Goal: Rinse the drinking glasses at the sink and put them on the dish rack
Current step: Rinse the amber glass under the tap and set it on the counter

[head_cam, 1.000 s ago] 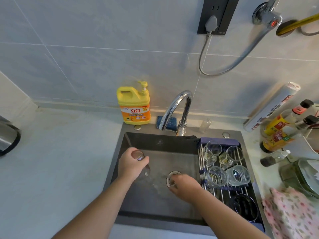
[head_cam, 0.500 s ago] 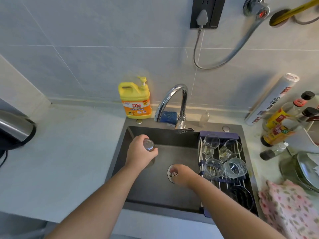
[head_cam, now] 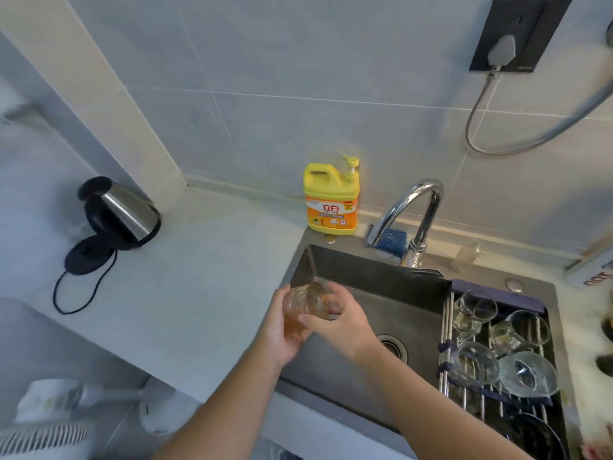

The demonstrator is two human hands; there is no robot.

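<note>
The yellow detergent bottle (head_cam: 331,197) at the back left corner of the sink (head_cam: 381,293) has an orange label with the red characters "立白"; the smaller print under them is too fine to read. At the right edge a white roll (head_cam: 593,272) shows red letters, cut off by the frame and not legible.

Both hands hold one drinking glass (head_cam: 306,302). The left hand (head_cam: 282,333) cups it from below and from the left, fingers curled round its wall. The right hand (head_cam: 341,327) grips its right side, thumb laid across the front. The glass is blurred and looks tilted; it sits between the two palms, above the sink's left rim where the basin meets the worktop (head_cam: 199,277), left of the chrome tap (head_cam: 411,207).

The dish rack (head_cam: 446,327) spans the sink's right side and carries four clear glasses (head_cam: 474,363), well apart from the hands. A steel kettle (head_cam: 122,214) stands on the worktop to the far left.
</note>
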